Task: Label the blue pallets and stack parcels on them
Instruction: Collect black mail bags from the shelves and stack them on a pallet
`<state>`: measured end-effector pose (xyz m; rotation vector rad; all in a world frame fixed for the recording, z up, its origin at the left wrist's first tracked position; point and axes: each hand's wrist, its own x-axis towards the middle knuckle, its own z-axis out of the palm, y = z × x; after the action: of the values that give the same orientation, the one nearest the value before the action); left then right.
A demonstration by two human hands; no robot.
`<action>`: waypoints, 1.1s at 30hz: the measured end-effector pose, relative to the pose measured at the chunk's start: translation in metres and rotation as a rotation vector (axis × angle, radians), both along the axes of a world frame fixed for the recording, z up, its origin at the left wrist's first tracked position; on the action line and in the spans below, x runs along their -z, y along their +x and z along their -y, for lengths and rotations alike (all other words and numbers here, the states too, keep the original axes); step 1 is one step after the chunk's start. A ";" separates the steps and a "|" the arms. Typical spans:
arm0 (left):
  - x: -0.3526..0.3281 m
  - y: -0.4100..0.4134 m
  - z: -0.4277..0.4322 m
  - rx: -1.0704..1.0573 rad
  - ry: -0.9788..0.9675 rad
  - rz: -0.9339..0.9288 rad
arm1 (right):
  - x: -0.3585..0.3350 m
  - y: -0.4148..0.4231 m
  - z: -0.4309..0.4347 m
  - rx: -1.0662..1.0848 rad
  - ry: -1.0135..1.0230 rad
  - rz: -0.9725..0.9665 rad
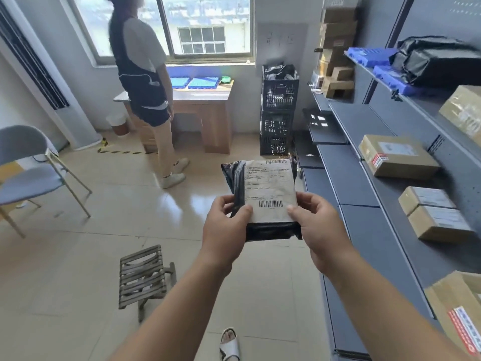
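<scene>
A black plastic parcel (263,178) with a white shipping label is held up in front of me over the floor. My left hand (225,227) grips its lower left edge, thumb on the label. My right hand (318,225) grips the lower right edge the same way. Two blue pallets (204,82) lie on a wooden desk (213,110) under the window. More blue pallets (371,56) sit on the upper right shelf, one bearing a large black parcel (437,61).
A person (145,87) stands at the desk. Grey shelving (364,152) along the right holds cardboard boxes (397,160). Stacked black crates (278,110) stand by the wall. A folding stool (143,277) and a grey chair (28,173) stand on the tiled floor.
</scene>
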<state>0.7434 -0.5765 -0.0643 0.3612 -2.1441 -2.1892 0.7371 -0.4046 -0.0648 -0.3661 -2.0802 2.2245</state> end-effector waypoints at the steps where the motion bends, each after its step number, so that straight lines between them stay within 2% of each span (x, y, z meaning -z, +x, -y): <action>1: 0.002 -0.018 0.001 -0.002 0.007 0.001 | 0.001 -0.018 0.001 -0.002 0.005 -0.003; 8: 0.001 -0.162 0.008 0.072 0.049 -0.016 | -0.012 -0.146 0.006 0.067 0.035 -0.021; 16: -0.012 -0.306 -0.009 0.214 0.007 -0.021 | -0.020 -0.267 -0.005 0.216 0.039 -0.045; 25: -0.016 -0.445 -0.075 0.288 -0.013 -0.049 | -0.018 -0.397 -0.068 0.314 0.019 -0.067; 33: -0.046 -0.565 -0.151 0.272 -0.005 -0.104 | -0.043 -0.522 -0.145 0.291 0.001 -0.115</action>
<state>0.1783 -0.4257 -0.0180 -0.0483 -2.2564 -2.2772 0.2154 -0.2594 -0.0223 -0.4936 -1.8370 2.0255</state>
